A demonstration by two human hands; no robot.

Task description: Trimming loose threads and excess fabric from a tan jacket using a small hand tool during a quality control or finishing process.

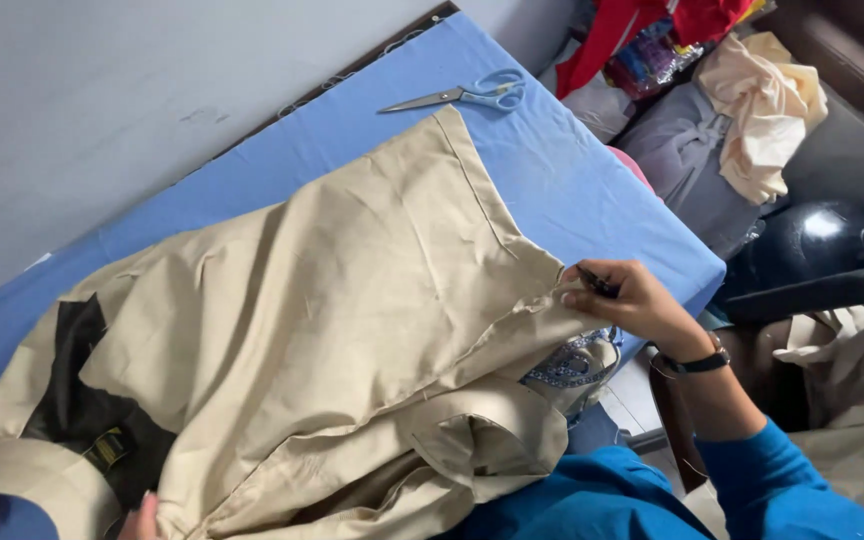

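Blue sleeve (752, 485): closest to the camera, at the bottom right. It covers the arm of the right hand.
Right hand (632, 300): it rests on the right edge of the tan cloth. Its fingers are pinched shut on a small dark tool. A dark watch (694, 362) sits on the wrist.
Small dark tool (597, 282): thin and short. It peeks out between thumb and finger, with its tip right at the cloth edge. What kind of tool it is, I cannot tell.
Left hand (140, 520): only a few fingertips show at the bottom edge. They touch the tan cloth near the black part. Whether they grip it or just press on it, I cannot tell.
Tan cloth (352, 320): a big piece of clothing spread over the table. Its long side runs from bottom left up to top right. The hemmed end points up toward the scissors.
Which hand is nearer: the right hand is at the cloth edge being worked on. The left hand is well apart, at the other end.
Black part (82, 400): a dark patch with a small label, on the left side of the cloth.
Scissors (472, 96): pale blue handles, lying flat, just past the top of the cloth. No hand is near them.
Blue table cover (592, 180): lies under everything.
Pile of clothes (732, 110): red, grey and cream, off to the top right, past the table.
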